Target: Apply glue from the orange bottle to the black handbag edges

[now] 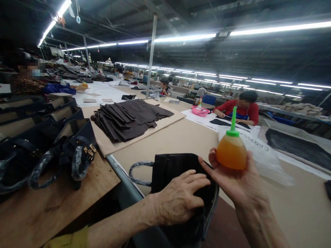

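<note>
The right hand (234,178) lies palm up with a small orange bottle (231,152) resting in a loose, half-curled grip, its green nozzle pointing straight up so nothing spills. The left hand (180,201) presses flat, fingers spread and holding nothing, on a black bag (177,166) at the near edge of the tabletop (301,210), steadying it just below the bottle. More finished bags (71,149) stand in a row to the left, and dark cut pieces (130,118) lie stacked on a board beyond.

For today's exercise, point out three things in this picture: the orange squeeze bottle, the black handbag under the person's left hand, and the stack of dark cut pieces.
orange squeeze bottle (231,152), head view, amber body.
black handbag (174,162), head view, upper panel.
stack of dark cut pieces (130,118), head view, top layer.
</note>
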`<state>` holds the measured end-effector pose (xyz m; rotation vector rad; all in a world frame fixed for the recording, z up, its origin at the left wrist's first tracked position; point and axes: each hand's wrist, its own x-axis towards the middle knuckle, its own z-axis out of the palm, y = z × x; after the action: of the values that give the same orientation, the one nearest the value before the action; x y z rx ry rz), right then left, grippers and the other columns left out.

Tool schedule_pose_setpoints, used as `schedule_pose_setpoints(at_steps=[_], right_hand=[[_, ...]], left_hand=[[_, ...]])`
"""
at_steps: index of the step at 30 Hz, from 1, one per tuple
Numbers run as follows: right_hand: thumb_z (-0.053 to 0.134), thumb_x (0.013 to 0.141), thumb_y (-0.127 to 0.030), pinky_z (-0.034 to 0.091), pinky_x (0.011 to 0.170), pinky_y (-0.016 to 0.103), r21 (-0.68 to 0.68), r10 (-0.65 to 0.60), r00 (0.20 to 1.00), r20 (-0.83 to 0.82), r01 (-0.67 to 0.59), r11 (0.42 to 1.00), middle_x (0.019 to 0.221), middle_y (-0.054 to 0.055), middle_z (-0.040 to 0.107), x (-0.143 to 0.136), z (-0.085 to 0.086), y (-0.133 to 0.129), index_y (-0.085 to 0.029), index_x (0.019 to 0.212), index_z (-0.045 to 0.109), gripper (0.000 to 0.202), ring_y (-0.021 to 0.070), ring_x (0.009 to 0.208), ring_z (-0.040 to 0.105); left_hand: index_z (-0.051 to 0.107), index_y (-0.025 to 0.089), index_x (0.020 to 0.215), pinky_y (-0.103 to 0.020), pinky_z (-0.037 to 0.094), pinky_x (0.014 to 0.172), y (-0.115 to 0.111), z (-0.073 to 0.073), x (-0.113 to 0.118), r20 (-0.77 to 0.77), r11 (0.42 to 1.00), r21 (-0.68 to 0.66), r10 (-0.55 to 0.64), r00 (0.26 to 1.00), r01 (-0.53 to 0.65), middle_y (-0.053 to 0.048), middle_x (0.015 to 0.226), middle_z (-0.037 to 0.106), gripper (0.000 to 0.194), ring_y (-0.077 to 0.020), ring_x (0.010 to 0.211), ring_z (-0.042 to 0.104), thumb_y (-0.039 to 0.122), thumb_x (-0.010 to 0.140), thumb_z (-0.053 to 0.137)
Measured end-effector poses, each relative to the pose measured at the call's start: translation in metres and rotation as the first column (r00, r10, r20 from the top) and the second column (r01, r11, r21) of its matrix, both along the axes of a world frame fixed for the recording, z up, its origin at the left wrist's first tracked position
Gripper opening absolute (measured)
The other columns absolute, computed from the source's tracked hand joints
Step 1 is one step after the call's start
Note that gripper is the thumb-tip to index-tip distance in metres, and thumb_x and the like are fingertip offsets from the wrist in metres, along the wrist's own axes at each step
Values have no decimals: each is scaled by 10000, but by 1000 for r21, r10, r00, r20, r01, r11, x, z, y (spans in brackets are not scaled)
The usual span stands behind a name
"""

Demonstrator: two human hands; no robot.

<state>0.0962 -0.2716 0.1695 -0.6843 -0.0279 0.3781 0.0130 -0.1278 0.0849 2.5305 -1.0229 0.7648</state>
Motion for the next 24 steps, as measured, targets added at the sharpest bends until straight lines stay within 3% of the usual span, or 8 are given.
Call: schedule_pose_setpoints(at_steps=[4,6,8,10,13,17,22,24], right_hand=[[404,896,-496,547,699,600,-32,-34,999,21,35,999,924,63,625,3,-2,-5,-186,967,623,386,216,817,619],[412,894,-495,545,687,613,-24,-48,999,14,48,999,950,57,623,4,-4,-7,-208,1000,616,368,223,826,619],[417,893,-491,543,679,626,-18,-55,998,10,56,998,975,60,620,5,-6,-8,-227,1033,607,354,230,838,619],[422,893,-489,538,672,639,-21,-67,998,16,68,997,996,76,616,4,-6,-9,-225,1050,603,356,240,846,620],[410,902,-484,532,650,657,-15,-82,996,30,82,996,1013,94,612,1,-5,-8,-208,1077,594,375,256,846,623],[402,906,-482,542,630,658,2,-70,997,19,70,998,1036,101,610,-1,-5,-3,-200,1137,567,399,262,839,624],[408,904,-478,538,639,666,13,-71,997,14,71,997,1036,109,605,-2,-6,0,-193,1141,563,402,267,848,624],[409,905,-477,538,652,661,24,-64,998,21,63,998,1004,105,606,-3,-8,1,-191,1139,566,402,261,845,624]], left_hand=[[531,158,683,-354,142,1189,16,3,-27,-81,990,-116,-96,992,86,-81,1299,544,27,-204,1292,418,164,656,532],[430,171,607,-321,220,1156,25,11,-50,-262,980,-197,-93,961,41,-16,985,672,99,-144,1048,584,133,633,518],[332,174,552,-286,396,984,33,21,-72,-444,986,-147,7,896,-81,37,619,576,192,-98,706,575,135,656,490],[317,174,537,-282,425,722,40,31,-90,-535,969,-13,202,820,-247,27,515,473,233,-113,584,486,184,724,454],[428,186,600,-302,322,592,54,34,-102,-612,846,139,482,627,-515,-7,608,549,302,-154,631,505,349,851,396],[506,189,695,-311,304,597,78,31,-106,-687,683,171,599,411,-710,-13,709,582,364,-181,690,542,506,853,422],[562,212,942,-408,420,820,69,56,-112,-534,574,63,711,458,-816,-48,1004,624,306,-253,955,566,479,795,567],[554,217,1059,-422,413,943,43,65,-107,-434,627,-77,679,592,-775,-69,1157,594,362,-261,1093,523,433,776,615]])
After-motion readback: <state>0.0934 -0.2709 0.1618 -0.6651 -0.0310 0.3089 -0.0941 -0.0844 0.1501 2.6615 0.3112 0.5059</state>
